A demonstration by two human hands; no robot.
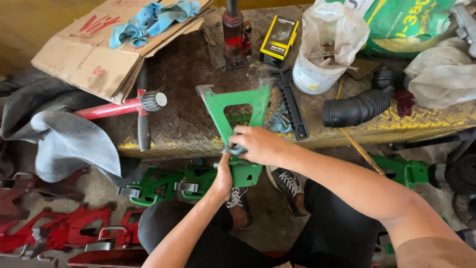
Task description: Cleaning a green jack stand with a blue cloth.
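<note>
The green metal bracket (pixel 237 111) leaned with its upper end over the front edge of the diamond-plate workbench (pixel 188 74) and its lower end hanging past that edge, above the person's knees. Room around it was tight: a black ribbed plastic bar (pixel 291 101) lay just beside its right side, a white plastic tub (pixel 312 77) and a black corrugated hose (pixel 357 106) stood further right, and a red-handled tool (pixel 116 106) lay to the left. Bare bench showed between the bracket and that tool. Below the edge, more green brackets (pixel 163 183) and red ones (pixel 74 226) crowded the floor.

The right hand (pixel 260 144) lay on the bracket's narrow middle, fingers curled and pressing a small blue-grey cloth (pixel 237 149) against the metal. The left hand (pixel 223 178) was closed around the bracket's lower part from beneath; its fingertips were hidden, so the grip looked firm but could not be confirmed.
</note>
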